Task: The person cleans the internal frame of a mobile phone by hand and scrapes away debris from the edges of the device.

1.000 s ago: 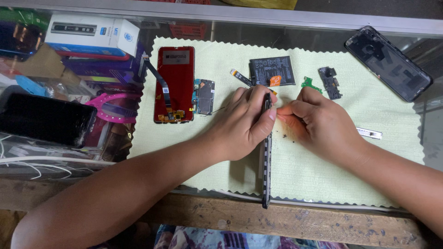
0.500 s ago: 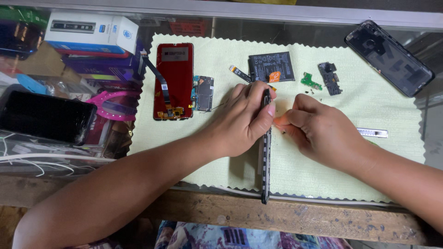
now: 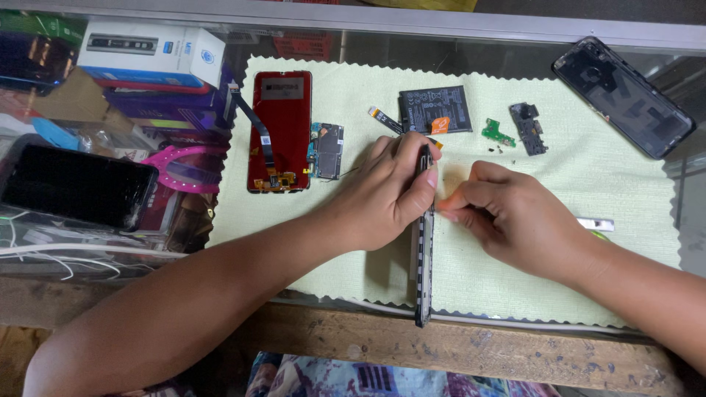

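The left hand (image 3: 382, 195) is clamped on a thin black phone frame (image 3: 423, 242) held on edge over the pale green cloth (image 3: 559, 294) on the bench; the right hand (image 3: 515, 220), fingertips pinched together, picks at the frame's side, seemingly prying it; a steady grip seems called for.

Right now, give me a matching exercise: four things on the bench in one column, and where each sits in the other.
Things:
1. thin black phone frame
2. red display panel
3. flat black battery
4. black back cover

Places:
A. far right corner, partly off the pale green cloth
B. left part of the cloth
C. on edge, gripped by the left hand
D. top middle of the cloth

Pairs: 1-C, 2-B, 3-D, 4-A
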